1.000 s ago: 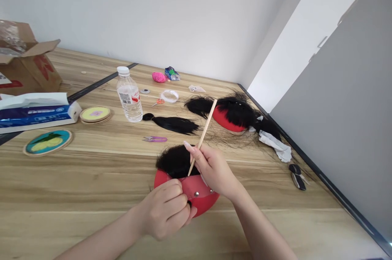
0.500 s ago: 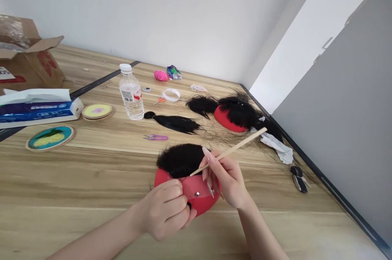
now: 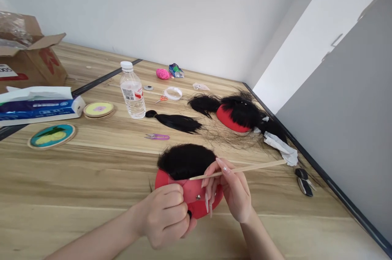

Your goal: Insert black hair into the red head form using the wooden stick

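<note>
A red dome-shaped block [image 3: 200, 211] carries black hair [image 3: 186, 160] over its far side, with a sheer mesh strip [image 3: 191, 188] and a metal pin [image 3: 198, 197] on its near side. My left hand [image 3: 167, 215] is closed against the block's near left. A dark end of a lock of hair [image 3: 189, 214] shows between its fingers. Pinched in my right hand [image 3: 231, 186] is a slim wooden-handled needle [image 3: 254, 167], its point at the hair's lower edge. The fine tip is too small to make out.
Beyond lie purple thread snips [image 3: 157, 136], a tied hair bundle [image 3: 177, 122] and a water bottle [image 3: 133, 92]. A second red block with hair [image 3: 232, 119] stands at the right. Embroidery hoops [image 3: 52, 136], a tissue pack [image 3: 39, 109] and a cardboard box [image 3: 39, 64] are left.
The needle's handle has swung down from a steep slant to nearly level, as my right hand turned and dropped slightly. My left hand keeps its place on the block.
</note>
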The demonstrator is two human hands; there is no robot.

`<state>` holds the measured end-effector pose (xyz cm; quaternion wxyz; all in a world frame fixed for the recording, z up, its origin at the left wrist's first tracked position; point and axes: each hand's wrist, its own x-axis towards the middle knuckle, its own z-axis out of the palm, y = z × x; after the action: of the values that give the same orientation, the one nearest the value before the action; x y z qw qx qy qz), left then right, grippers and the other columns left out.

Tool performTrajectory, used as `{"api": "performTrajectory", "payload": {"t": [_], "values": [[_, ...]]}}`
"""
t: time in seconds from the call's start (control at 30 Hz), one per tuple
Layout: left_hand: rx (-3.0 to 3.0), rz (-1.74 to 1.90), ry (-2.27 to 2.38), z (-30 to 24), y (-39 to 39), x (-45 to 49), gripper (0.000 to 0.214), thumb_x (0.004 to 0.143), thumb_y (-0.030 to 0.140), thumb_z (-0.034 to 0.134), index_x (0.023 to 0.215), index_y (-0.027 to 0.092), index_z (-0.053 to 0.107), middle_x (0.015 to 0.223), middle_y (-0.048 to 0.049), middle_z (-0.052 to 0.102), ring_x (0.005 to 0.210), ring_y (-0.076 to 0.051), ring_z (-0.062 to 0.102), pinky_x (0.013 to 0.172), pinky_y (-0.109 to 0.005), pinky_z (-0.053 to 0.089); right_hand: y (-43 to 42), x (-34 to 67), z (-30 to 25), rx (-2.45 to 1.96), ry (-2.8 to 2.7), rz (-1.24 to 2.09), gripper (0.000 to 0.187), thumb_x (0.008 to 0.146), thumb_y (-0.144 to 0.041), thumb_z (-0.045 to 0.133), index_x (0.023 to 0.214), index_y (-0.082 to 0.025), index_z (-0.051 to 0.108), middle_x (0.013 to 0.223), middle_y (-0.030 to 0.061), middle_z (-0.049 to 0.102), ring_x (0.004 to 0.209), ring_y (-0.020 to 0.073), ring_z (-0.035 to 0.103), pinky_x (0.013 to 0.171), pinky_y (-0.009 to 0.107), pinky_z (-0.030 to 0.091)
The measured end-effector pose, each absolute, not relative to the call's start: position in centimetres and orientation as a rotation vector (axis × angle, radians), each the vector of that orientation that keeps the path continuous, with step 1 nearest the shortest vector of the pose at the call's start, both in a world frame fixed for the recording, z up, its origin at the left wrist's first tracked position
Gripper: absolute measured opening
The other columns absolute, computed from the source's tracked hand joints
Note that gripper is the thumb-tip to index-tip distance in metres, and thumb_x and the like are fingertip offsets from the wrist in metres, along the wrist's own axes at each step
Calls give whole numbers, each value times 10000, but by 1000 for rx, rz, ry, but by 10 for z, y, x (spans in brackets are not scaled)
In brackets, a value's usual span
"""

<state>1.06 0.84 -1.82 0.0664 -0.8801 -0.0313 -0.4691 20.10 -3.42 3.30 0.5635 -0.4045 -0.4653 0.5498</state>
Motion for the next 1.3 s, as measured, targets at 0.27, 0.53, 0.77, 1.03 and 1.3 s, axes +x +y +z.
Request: {"api": "performTrajectory", "payload": {"t": [0.27,0.53,0.77,1.03,1.3], "values": [[-2658,-1388,60,-2,5,11,350,811,81,675,508,170,523,574,14,489,566,-112,377,529,-255,463,-38,198,28,-930,-1115,1217,390,992,-457,453,793,-162,614,673,57,669,470,120,587,410,198,446],[-2670,-1379,197,-5,5,13,309,792,64,616,512,166,534,599,16,506,575,-116,389,519,-264,485,-40,195,26,-885,-1127,1196,384,982,-472,455,804,-164,600,695,51,654,495,119,585,438,202,428],[-2641,-1420,255,-9,8,14,328,749,80,658,491,174,479,620,22,472,576,-120,348,481,-266,425,-43,194,25,-896,-1136,1203,357,993,-431,440,812,-178,615,727,48,642,518,124,578,444,211,409],[-2620,-1338,186,-11,6,13,370,780,153,741,512,178,488,628,25,447,567,-121,340,503,-268,451,-45,195,24,-882,-1184,1184,347,991,-431,453,819,-183,624,755,51,641,539,117,561,465,218,405],[-2610,-1327,179,-7,7,12,320,800,149,715,533,178,541,631,22,492,585,-114,380,501,-248,477,-46,197,28,-892,-1244,1159,356,988,-431,445,810,-177,619,765,51,623,548,128,544,477,241,397]]}}
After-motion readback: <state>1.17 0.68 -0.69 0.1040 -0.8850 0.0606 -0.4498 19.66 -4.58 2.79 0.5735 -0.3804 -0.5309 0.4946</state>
